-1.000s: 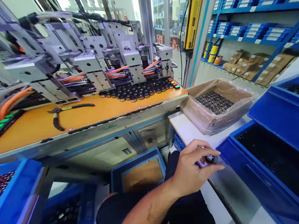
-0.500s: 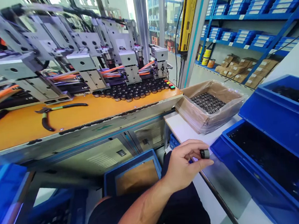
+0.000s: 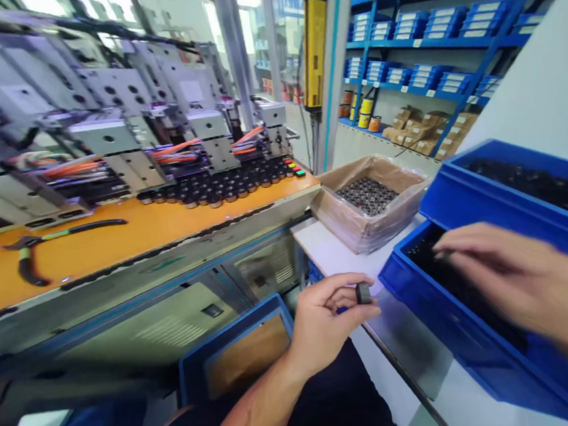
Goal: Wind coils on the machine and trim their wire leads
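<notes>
My left hand (image 3: 325,323) pinches a small black-and-grey cylindrical part (image 3: 363,293) between thumb and fingertips, above the edge of the white table. My right hand (image 3: 516,278), smeared by motion, is over the lower blue bin (image 3: 457,343) that holds loose black pieces. Its thumb and forefinger are pressed together around a small dark piece (image 3: 443,256), too blurred to name more closely. Behind it stands an upper blue bin (image 3: 507,185) with more black pieces.
A lined cardboard box (image 3: 351,233) of round parts stands on the white table (image 3: 311,234). Several black round parts (image 3: 221,189) and pliers (image 3: 65,234) lie on the orange bench (image 3: 131,241), below machine heads (image 3: 106,136). A blue crate (image 3: 186,370) sits low by my legs.
My right hand has come into view from the right, over the lower bin. The camera view has turned rightward. My left hand keeps its hold on the cylindrical part.
</notes>
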`<state>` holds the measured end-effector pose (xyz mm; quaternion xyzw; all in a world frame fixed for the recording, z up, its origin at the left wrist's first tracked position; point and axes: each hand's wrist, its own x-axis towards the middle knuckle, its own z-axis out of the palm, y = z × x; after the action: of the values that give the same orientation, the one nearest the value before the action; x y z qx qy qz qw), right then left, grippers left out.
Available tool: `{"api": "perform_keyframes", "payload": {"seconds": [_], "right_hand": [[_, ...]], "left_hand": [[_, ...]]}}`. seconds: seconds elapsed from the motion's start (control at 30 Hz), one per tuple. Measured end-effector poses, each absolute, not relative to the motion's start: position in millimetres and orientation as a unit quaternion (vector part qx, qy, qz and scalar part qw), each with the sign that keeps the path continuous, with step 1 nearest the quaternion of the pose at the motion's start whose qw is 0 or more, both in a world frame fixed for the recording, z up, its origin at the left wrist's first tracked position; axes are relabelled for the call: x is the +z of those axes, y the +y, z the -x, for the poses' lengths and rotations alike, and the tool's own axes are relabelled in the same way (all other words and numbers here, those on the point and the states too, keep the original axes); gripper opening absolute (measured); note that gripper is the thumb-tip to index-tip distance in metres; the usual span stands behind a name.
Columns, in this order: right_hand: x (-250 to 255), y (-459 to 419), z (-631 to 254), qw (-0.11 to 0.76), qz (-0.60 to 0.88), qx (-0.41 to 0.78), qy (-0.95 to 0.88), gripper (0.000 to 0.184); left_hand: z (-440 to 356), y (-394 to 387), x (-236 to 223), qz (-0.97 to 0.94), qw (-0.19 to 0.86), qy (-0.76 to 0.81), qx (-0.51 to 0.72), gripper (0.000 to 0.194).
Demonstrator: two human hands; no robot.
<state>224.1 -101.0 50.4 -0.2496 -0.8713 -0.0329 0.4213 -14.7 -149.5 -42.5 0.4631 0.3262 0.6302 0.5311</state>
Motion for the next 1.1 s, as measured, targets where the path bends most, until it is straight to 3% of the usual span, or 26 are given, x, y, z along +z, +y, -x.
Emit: {"api": "perform_keyframes", "payload": {"seconds": [0.1, 0.3, 0.47, 0.67, 0.77, 1.1], "right_hand": [[21, -114, -202, 0.405, 0.197, 0.085, -0.889, 0.026], [-4, -115, -189, 0.430, 0.179, 0.159, -0.870, 0.018], [-11, -109, -196, 0.462, 0.177, 0.102, -0.863, 0.015], [-11, -107, -198, 0.456, 0.155, 0.088, -0.872, 0.029], [-10, -106, -198, 0.447, 0.150, 0.071, -0.879, 0.027], [-11, -107, -199, 0.420, 0.136, 0.013, -0.897, 0.019]], "left_hand": [[11, -152, -42, -0.470, 0.529, 0.335, 0.622, 0.032], [-7, -147, -44, -0.475, 0.546, 0.320, 0.612, 0.035], [-18, -141, -49, -0.492, 0.526, 0.343, 0.602, 0.034], [-18, -142, -56, -0.488, 0.496, 0.331, 0.637, 0.037], [-16, -144, -56, -0.492, 0.490, 0.337, 0.636, 0.037], [-15, -143, -52, -0.447, 0.568, 0.313, 0.615, 0.038]]}}
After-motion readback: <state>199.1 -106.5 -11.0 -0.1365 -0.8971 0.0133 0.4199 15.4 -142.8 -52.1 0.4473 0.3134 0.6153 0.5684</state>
